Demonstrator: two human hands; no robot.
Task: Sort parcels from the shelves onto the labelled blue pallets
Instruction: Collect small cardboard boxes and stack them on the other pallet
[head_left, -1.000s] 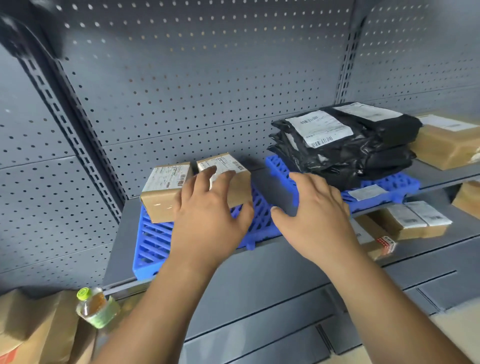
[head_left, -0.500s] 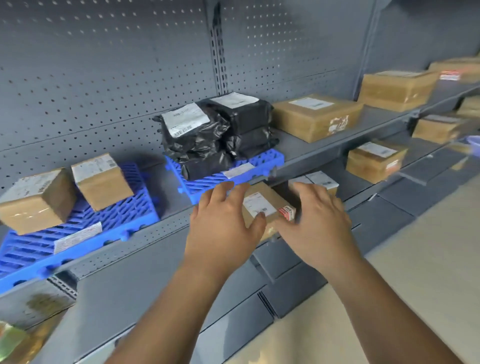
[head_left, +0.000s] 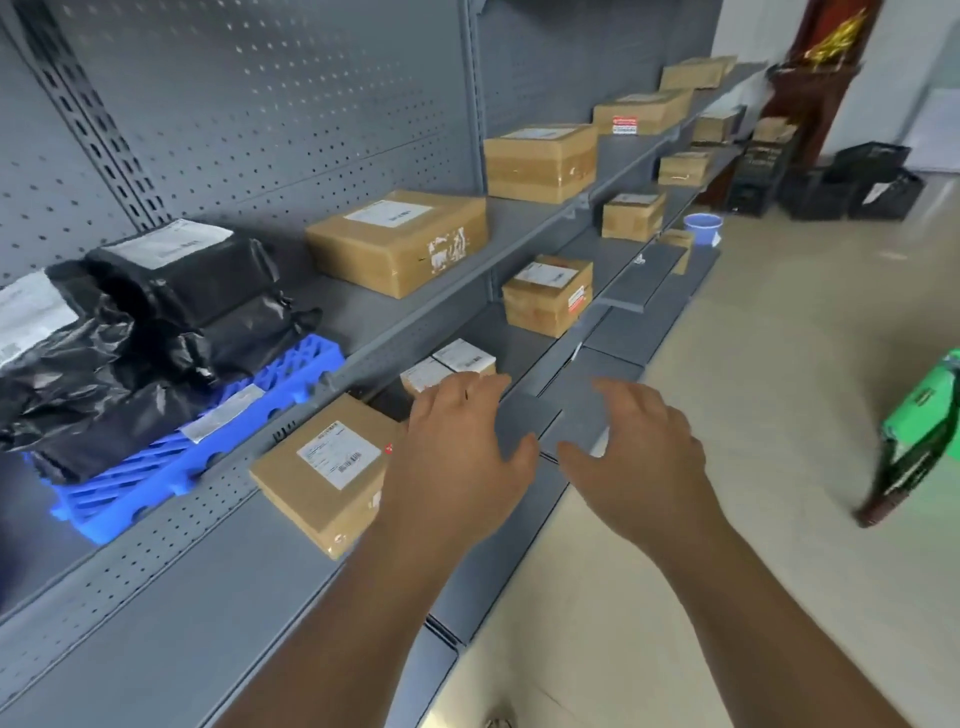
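My left hand (head_left: 457, 457) and my right hand (head_left: 639, 457) hover open over the lower grey shelf (head_left: 208, 597), holding nothing. Just left of my left hand lies a small brown box (head_left: 322, 478) with a white label. Two smaller labelled boxes (head_left: 447, 366) sit behind my left fingers. On the upper shelf at the left, a blue pallet (head_left: 208, 447) carries a stack of black plastic parcels (head_left: 145, 332). Brown boxes line both shelves to the right: a wide one (head_left: 400, 241) on the upper shelf, a square one (head_left: 545, 296) on the lower.
More cartons (head_left: 540, 161) run along the shelves toward the far right. Black crates (head_left: 857, 187) and a blue bucket (head_left: 702, 227) stand on the pale floor. A green-topped object (head_left: 919, 441) stands at the right edge. Perforated grey back panels (head_left: 291, 104) rise behind the shelves.
My view has swung right along the shelving, away from the pallet with two small brown boxes. Both empty hands moved with it, from over that pallet to the lower shelf.
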